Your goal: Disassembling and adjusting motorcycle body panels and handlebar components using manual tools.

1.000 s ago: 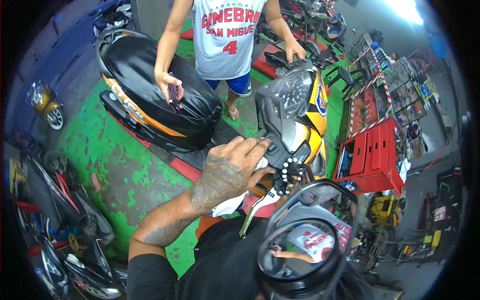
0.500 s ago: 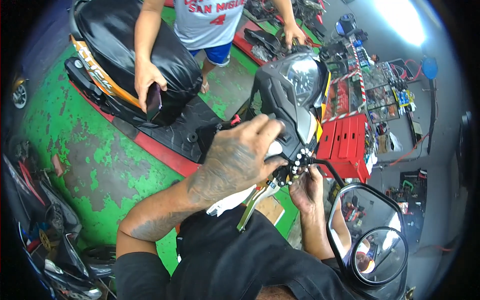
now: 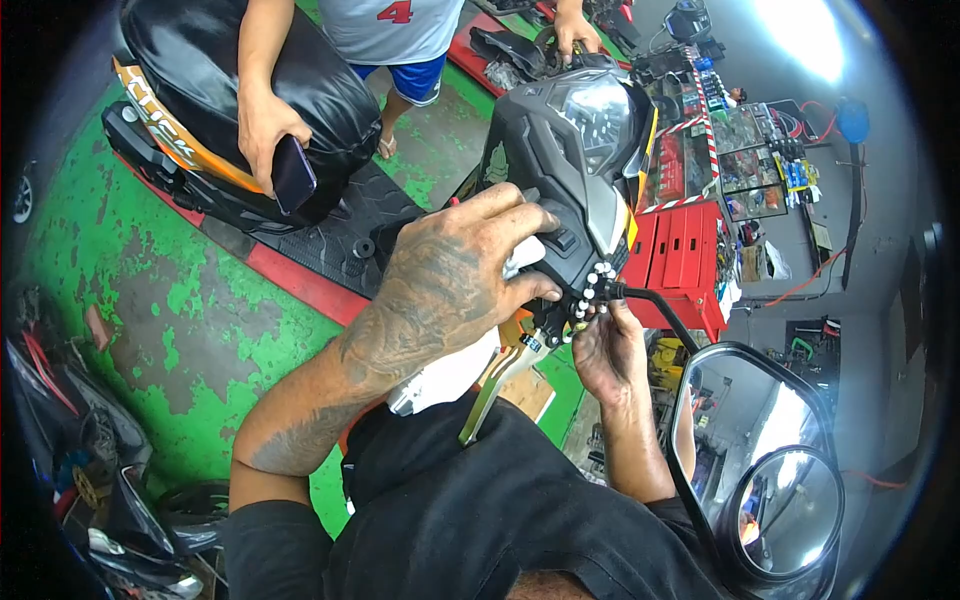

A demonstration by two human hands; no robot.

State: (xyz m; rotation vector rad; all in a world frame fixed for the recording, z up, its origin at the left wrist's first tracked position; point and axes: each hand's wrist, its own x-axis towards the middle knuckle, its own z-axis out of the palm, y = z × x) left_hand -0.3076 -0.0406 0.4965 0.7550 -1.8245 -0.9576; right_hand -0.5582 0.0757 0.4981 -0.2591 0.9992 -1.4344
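The tattooed back of my left hand [image 3: 460,262] is over the scooter's handlebar cover [image 3: 565,240], with curled fingers and thumb closed around a white piece [image 3: 524,258] I cannot make out. My right hand [image 3: 610,355] is palm up below the mirror stem [image 3: 655,305], its fingertips bent in behind the handlebar and partly hidden. Between the hands, a string of white and black beads [image 3: 597,290] loops around the base of the stem. A gold and silver brake lever [image 3: 490,390] points down toward me. Beside it a larger white shape [image 3: 450,377] shows under my left wrist.
Across the scooter stands a person holding a phone [image 3: 294,175], other hand on the far handlebar. The black-covered seat [image 3: 260,90] is at left; the mirror [image 3: 750,440] juts out near my right arm. Red drawers [image 3: 680,260] stand at right, motorcycle parts [image 3: 100,470] at lower left.
The view has shifted, so the scooter sits a little further left and up. The other person's phone has tilted to show more of its face. My hands stay at the handlebar.
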